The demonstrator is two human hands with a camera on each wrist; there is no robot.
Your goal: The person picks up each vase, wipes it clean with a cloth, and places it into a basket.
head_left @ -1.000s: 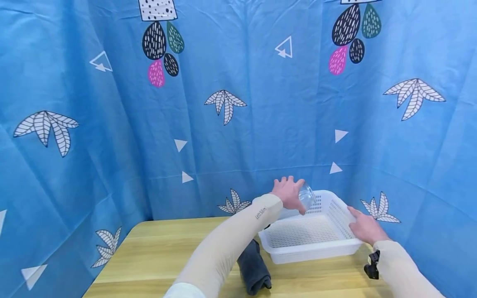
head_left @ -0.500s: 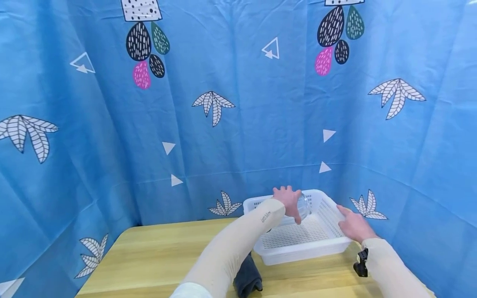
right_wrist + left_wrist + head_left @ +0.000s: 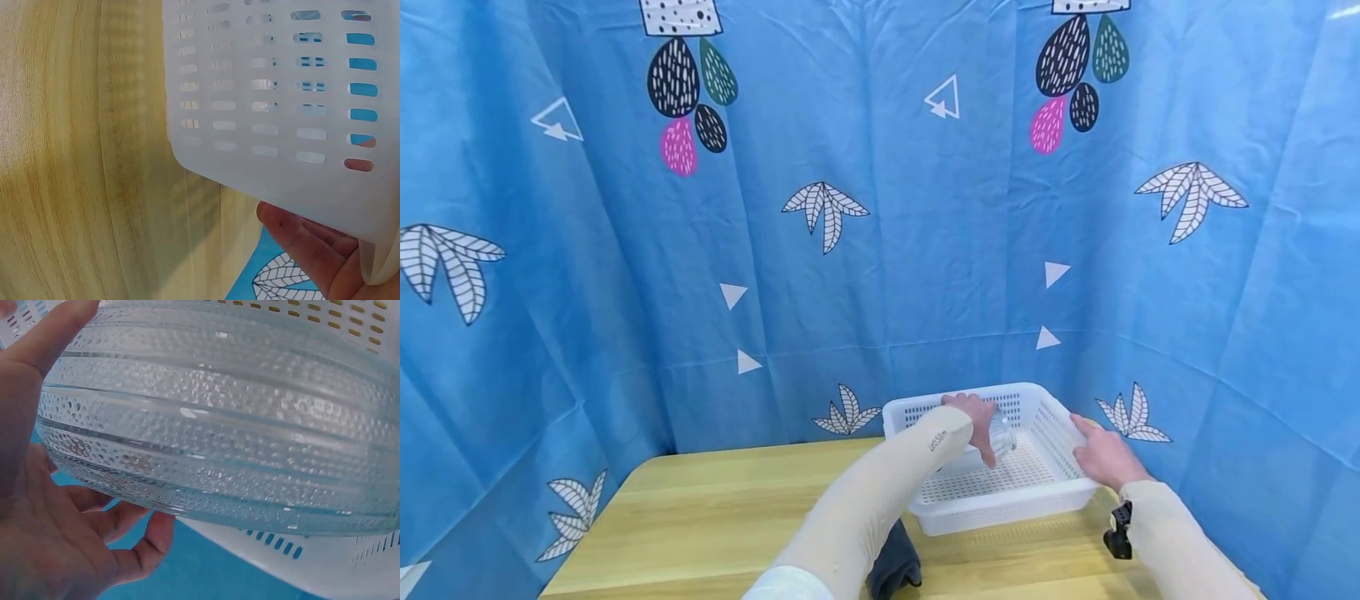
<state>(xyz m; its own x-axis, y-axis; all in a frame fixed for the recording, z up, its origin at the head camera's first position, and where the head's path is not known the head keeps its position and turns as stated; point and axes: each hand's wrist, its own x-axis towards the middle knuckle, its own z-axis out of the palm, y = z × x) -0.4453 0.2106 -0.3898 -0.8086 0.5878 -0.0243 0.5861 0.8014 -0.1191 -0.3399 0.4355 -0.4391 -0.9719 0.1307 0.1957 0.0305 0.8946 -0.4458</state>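
Observation:
My left hand (image 3: 976, 423) grips a clear glass vessel (image 3: 1002, 435) lying tilted inside the white plastic basket (image 3: 1007, 504). Up close in the left wrist view, the glass vessel (image 3: 219, 419) shows raised bands and rows of small bumps, the thumb on one side and fingers on the other. My right hand (image 3: 1105, 454) holds the basket's right rim. In the right wrist view, fingers of the right hand (image 3: 306, 244) bear against the slotted basket wall (image 3: 262, 169) near its corner.
A rolled dark grey cloth (image 3: 895, 562) lies on the wooden table (image 3: 737, 517), left of the basket and partly behind my left forearm. A patterned blue curtain (image 3: 820, 308) hangs right behind the table and along both sides.
My left hand has lowered the glass vessel from above the basket's back rim down into the basket. The right hand stays on the rim. The head view has shifted slightly right.

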